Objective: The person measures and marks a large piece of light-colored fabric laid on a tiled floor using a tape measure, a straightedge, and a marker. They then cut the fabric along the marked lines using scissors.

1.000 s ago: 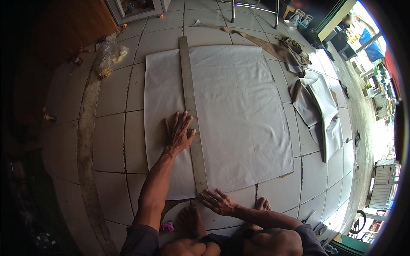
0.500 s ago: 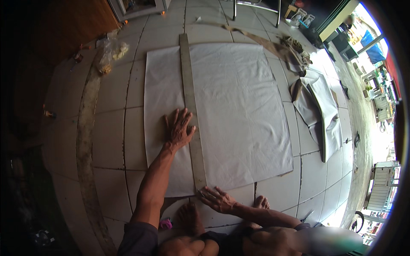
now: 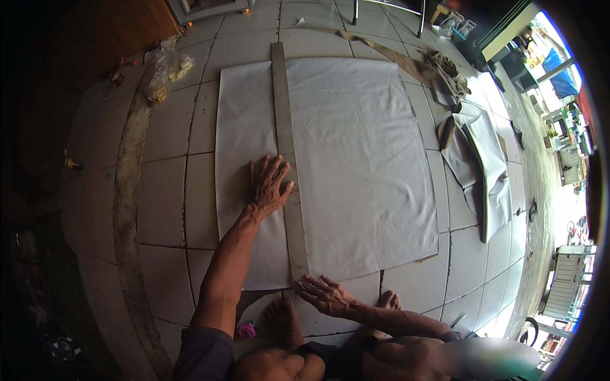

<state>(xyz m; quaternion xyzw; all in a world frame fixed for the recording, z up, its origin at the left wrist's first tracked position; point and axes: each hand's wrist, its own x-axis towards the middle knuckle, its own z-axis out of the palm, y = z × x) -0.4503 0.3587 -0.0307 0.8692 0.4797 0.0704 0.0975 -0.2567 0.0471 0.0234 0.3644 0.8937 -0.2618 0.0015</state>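
Note:
A large white sheet point(image 3: 362, 165), resembling coated cloth or leather, lies on the tiled floor with faint creases. Across its left part runs a long, flat straightedge point(image 3: 284, 108), from beyond the far edge to the near edge. My left hand point(image 3: 270, 187) rests palm down, fingers spread, on the sheet and against the straightedge's left side, the thumb over the bar. At the bar's near end is my right hand point(image 3: 327, 296), its forefinger and thumb closed around a small dark thing point(image 3: 298, 285) too small to name. Its other fingers stretch toward the sheet's edge.
A folded white piece point(image 3: 489, 171) lies right of the sheet, with brown strips and scraps point(image 3: 438, 79) behind it. A clear plastic bag point(image 3: 162, 76) sits at the far left. Near my bare feet point(image 3: 284, 320) is a small pink object point(image 3: 246, 329).
The view has shifted slightly, so the sheet's far edge appears a little higher. Both hands stay in nearly the same places on the sheet and straightedge.

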